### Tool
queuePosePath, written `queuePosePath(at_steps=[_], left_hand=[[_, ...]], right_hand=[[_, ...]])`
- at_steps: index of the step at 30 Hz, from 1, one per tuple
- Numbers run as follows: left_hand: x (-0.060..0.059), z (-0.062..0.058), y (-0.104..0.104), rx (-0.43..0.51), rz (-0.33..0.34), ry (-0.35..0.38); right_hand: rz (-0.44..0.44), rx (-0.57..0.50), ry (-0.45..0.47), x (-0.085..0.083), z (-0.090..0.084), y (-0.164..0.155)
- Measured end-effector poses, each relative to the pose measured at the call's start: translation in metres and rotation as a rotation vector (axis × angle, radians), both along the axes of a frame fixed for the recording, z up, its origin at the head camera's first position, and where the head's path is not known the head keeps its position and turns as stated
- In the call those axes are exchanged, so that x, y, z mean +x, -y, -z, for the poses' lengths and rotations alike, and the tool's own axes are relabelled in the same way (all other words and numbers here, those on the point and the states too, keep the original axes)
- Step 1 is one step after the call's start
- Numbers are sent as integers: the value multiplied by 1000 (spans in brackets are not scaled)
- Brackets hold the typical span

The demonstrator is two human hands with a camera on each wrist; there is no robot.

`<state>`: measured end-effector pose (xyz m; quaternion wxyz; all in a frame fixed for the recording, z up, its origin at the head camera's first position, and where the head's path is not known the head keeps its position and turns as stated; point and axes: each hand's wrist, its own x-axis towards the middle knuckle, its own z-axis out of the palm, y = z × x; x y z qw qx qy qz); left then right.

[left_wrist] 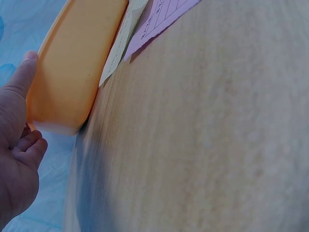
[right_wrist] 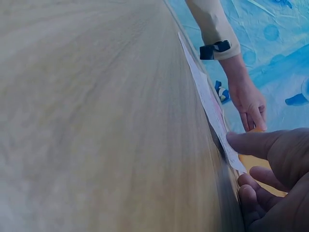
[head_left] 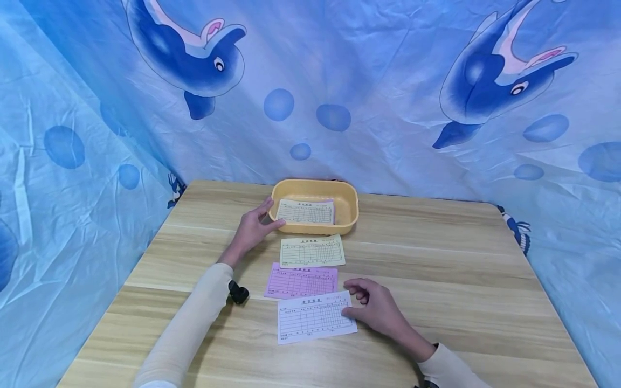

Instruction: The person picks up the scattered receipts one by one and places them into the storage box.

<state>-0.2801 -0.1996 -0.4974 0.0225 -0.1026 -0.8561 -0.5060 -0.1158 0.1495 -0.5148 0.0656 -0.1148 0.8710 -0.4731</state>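
My left hand (head_left: 253, 229) grips the left end of a yellow-orange plastic basket (head_left: 353, 215), thumb at its front rim and fingers against its end wall. Inside the basket lie printed form slips (head_left: 305, 212), a pale one over a pink edge. My right hand (head_left: 375, 310) is at the right end of a white printed form slip (head_left: 312, 320). Its thumb lies over the slip and its other fingers curl at the edge. In the right wrist view a dark shadow runs under the white slip (right_wrist: 205, 99). The slip overlaps a pink form slip (head_left: 301, 283).
A pale yellow form slip (head_left: 312, 252) lies between the basket and the pink slip, overlapping the pink one's top edge. All are on a wood-grain table (head_left: 461, 269). A blue curtain (head_left: 378, 134) with dolphins hangs behind and along the sides.
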Motion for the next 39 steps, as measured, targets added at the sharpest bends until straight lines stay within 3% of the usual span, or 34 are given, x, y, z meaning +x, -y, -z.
queuePosePath(at_steps=[16, 26, 39], left_hand=[[1, 3, 0, 0, 0, -5], [1, 3, 0, -9, -6, -10], [-1, 6, 1, -12, -2, -28]], right_hand=[[-12, 38, 16, 2, 1, 1], [-53, -20, -18, 1, 2, 0], [-21, -123, 109, 1, -1, -4]])
